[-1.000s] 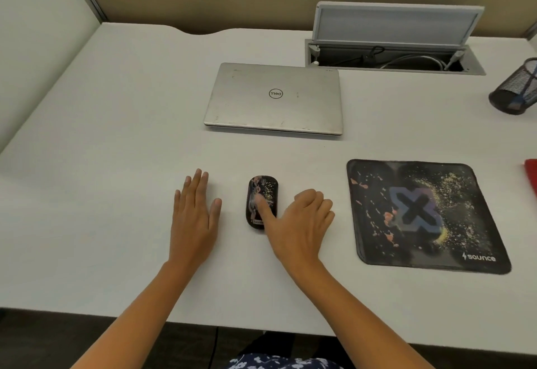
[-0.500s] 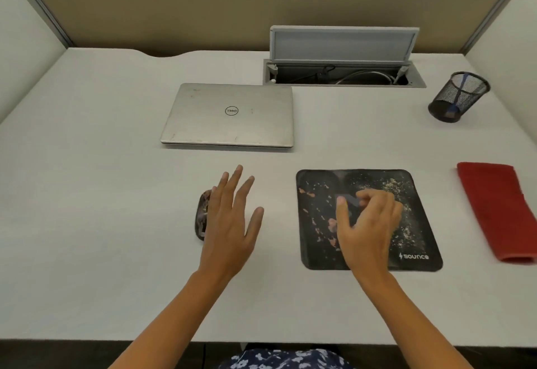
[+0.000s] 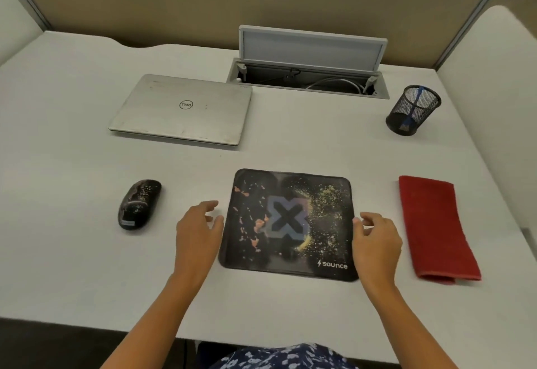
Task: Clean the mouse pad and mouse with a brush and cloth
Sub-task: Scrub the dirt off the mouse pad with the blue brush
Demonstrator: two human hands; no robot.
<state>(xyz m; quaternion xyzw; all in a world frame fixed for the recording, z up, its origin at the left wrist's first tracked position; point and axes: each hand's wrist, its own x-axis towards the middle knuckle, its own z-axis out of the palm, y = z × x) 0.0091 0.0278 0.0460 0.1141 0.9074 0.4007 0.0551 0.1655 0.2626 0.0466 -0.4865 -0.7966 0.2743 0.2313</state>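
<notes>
Beside the mouse pad point(image 3: 290, 223), left hand point(image 3: 197, 232) and right hand point(image 3: 374, 240) hover, fingers point(image 3: 207, 204) loosely curled, empty.

A speckled mouse pad point(image 3: 290, 223) lies flat on the white table point(image 3: 72, 252), the left hand point(image 3: 197, 232) at its left edge and the right hand point(image 3: 376, 240) at its right edge, fingers point(image 3: 207, 205) loosely curled. A mouse point(image 3: 139, 204) lies well left; a folded red cloth point(image 3: 436, 229) right.
</notes>
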